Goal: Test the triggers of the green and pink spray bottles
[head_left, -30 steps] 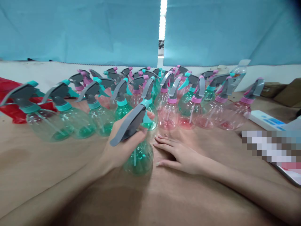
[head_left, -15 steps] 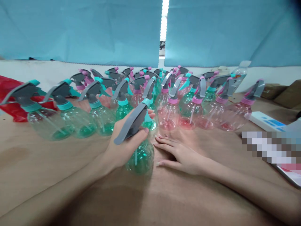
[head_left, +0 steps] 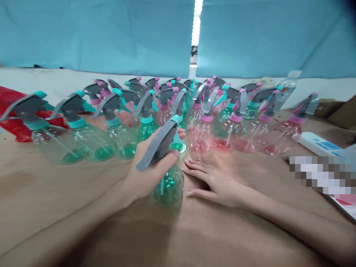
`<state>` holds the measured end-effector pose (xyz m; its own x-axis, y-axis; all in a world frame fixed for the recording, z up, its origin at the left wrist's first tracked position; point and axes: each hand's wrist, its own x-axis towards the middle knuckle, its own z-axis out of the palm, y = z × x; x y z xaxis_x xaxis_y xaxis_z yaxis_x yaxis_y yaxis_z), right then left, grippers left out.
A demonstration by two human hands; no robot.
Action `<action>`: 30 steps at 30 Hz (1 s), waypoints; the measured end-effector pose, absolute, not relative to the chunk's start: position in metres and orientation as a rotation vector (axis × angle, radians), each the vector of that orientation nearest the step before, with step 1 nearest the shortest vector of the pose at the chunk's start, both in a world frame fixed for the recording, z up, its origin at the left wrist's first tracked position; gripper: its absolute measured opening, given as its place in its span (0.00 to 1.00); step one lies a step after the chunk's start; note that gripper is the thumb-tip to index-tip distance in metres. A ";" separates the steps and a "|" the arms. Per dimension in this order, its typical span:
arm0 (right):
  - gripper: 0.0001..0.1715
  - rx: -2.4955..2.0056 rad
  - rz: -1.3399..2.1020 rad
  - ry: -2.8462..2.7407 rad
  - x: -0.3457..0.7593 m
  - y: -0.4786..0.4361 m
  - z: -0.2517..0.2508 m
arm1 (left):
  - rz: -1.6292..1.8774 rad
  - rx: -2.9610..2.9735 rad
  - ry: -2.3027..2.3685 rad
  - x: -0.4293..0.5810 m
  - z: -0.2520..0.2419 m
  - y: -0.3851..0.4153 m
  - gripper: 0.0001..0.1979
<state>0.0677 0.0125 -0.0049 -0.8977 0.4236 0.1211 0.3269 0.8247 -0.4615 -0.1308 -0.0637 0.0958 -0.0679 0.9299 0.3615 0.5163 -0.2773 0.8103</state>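
My left hand (head_left: pixel 150 167) is wrapped round the neck of a clear green spray bottle (head_left: pixel 168 189) with a grey trigger head and teal nozzle. The bottle stands upright on the brown tabletop (head_left: pixel 208 230), its collar hidden by my fingers. Just right of it, my right hand (head_left: pixel 217 181) lies palm down on the table with fingers spread, holding nothing. Behind my hands is a front row of more spray bottles: green ones with teal collars, such as the green bottle (head_left: pixel 122 141), to the left, and pink ones with pink collars, such as the pink bottle (head_left: pixel 200 137), to the right.
Further rows of mixed pink and green sprayers (head_left: pixel 167 98) stand behind. A red plastic bag (head_left: pixel 22 122) lies at the far left. To the right are a clear water bottle (head_left: pixel 289 87), a white device with blue buttons (head_left: pixel 319 144) and brown boxes (head_left: pixel 342 113). A blue sheet (head_left: pixel 111 37) hangs behind.
The view has shifted very slightly, so most things sit a little further right. Both hands keep their places, the left still round the green spray bottle.
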 end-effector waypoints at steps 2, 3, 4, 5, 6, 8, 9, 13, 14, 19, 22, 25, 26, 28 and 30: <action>0.43 -0.584 0.646 -2.787 0.068 0.013 -0.005 | 1.298 1.783 1.544 -0.132 0.094 -0.064 0.13; 0.43 -0.586 0.646 -2.786 0.068 0.013 -0.005 | 1.294 1.785 1.548 -0.132 0.094 -0.064 0.14; 0.43 -0.588 0.648 -2.783 0.068 0.012 -0.005 | 1.290 1.791 1.554 -0.132 0.094 -0.064 0.14; 0.43 -0.587 0.651 -2.776 0.068 0.012 -0.005 | 1.290 1.795 1.561 -0.132 0.094 -0.064 0.14; 0.42 -0.585 0.657 -2.767 0.068 0.012 -0.005 | 1.287 1.798 1.565 -0.132 0.094 -0.063 0.14; 0.42 -0.583 0.667 -2.752 0.068 0.012 -0.005 | 1.287 1.796 1.566 -0.131 0.095 -0.063 0.14; 0.41 -0.584 0.671 -2.748 0.068 0.012 -0.005 | 1.285 1.792 1.563 -0.131 0.095 -0.063 0.15; 0.41 -0.594 0.680 -2.744 0.069 0.011 -0.004 | 1.291 1.791 1.546 -0.131 0.096 -0.063 0.15; 0.41 -0.594 0.682 -2.744 0.069 0.011 -0.005 | 1.288 1.790 1.554 -0.131 0.096 -0.063 0.14; 0.41 -0.575 0.672 -2.745 0.069 0.012 -0.007 | 1.272 1.784 1.590 -0.131 0.097 -0.065 0.12; 0.41 -0.572 0.658 -2.760 0.069 0.012 -0.007 | 1.268 1.807 1.571 -0.131 0.097 -0.064 0.14; 0.42 -0.580 0.654 -2.772 0.069 0.012 -0.006 | 1.267 1.820 1.570 -0.131 0.096 -0.064 0.14; 0.42 -0.581 0.655 -2.773 0.069 0.012 -0.006 | 1.264 1.817 1.571 -0.131 0.096 -0.064 0.14; 0.42 -0.577 0.657 -2.769 0.069 0.012 -0.006 | 1.257 1.806 1.575 -0.131 0.096 -0.065 0.14; 0.41 -0.572 0.664 -2.758 0.069 0.012 -0.006 | 1.247 1.796 1.590 -0.131 0.097 -0.066 0.13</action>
